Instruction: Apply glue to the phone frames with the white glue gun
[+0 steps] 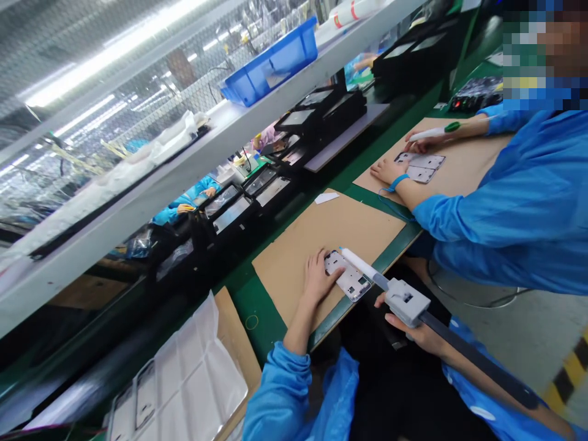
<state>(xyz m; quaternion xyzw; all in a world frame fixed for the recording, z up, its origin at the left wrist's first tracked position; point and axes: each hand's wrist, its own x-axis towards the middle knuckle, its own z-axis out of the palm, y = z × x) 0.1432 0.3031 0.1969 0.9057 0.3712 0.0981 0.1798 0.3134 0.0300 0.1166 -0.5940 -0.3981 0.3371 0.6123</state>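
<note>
A phone middle frame [353,278], pale metal with small dark cut-outs, lies flat on a sheet of brown cardboard [294,245]. My left hand [318,275] grips its left edge, thumb on top and fingers against the side and the cardboard. In my right hand [418,334] is a grey glue gun [407,301] with a long dark rear bar and a white syringe [365,267]. The syringe's thin tip is at the upper edge of the frame; whether it touches cannot be seen. The gun's body partly hides my right fingers.
At right, a co-worker in blue works on another phone frame [420,165]. A white tray [197,367] with frames stands at lower left. Black trays [234,208] line the back under a shelf [138,214] bearing a blue bin [275,61]. A white paper scrap [326,197] lies on the cardboard.
</note>
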